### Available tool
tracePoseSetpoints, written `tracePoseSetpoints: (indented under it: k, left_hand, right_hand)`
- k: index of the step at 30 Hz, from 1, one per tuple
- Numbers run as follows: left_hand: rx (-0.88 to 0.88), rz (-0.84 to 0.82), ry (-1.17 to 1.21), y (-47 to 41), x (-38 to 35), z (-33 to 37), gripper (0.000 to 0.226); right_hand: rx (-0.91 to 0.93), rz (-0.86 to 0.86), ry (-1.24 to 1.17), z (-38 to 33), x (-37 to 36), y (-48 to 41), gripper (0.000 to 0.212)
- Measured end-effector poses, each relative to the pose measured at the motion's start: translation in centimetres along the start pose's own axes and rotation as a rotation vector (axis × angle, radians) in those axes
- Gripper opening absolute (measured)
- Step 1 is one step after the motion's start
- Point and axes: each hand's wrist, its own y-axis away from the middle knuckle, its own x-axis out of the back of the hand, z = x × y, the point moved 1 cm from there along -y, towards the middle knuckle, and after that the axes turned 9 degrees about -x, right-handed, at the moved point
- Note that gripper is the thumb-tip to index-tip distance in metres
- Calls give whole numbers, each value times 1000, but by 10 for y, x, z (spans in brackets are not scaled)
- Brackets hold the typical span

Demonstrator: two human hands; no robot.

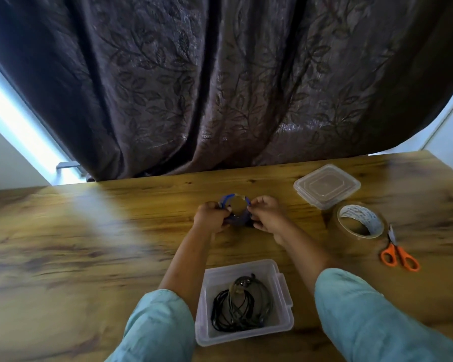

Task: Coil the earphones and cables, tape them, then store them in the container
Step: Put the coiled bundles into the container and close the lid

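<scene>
Both hands are up over the middle of the table holding a blue coil between them. The left hand has its fingers curled round the coil's left side, and the right hand is pinching the right side. The clear tub sits close in, between the forearms, lid off, with a loose bundle of black cables in it. Its lid is over on the far right, and the tape roll is just beside it with the orange scissors next to that.
</scene>
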Motion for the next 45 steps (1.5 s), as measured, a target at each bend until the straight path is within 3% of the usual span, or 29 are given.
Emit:
tracePoseSetpoints:
  k: [3,11,14,21,29,39,45]
  left_hand:
    - [-98,-32,102,25,7,11,2]
    - [-235,-156,200,107,38,35,9]
    - [-245,-184,102,130,49,27,5]
    - [-134,-214,-331,151,51,-15,41]
    - [-429,-76,-961,178,39,-26,15]
    - [-572,-8,-1175,180,41,-46,25]
    - [-584,38,-1117,182,44,-44,23]
  right_hand:
    - [55,-27,-101,-8,1,23,7]
    - [206,-36,-127,-14,4,104,10]
    - [219,-46,-10,-1,4,128,12]
    - [135,40,284,44,-1,145,7]
    - [181,144,592,69,-10,145,8]
    - [265,224,815,80,-25,130,13]
    - [348,267,809,83,-24,133,17]
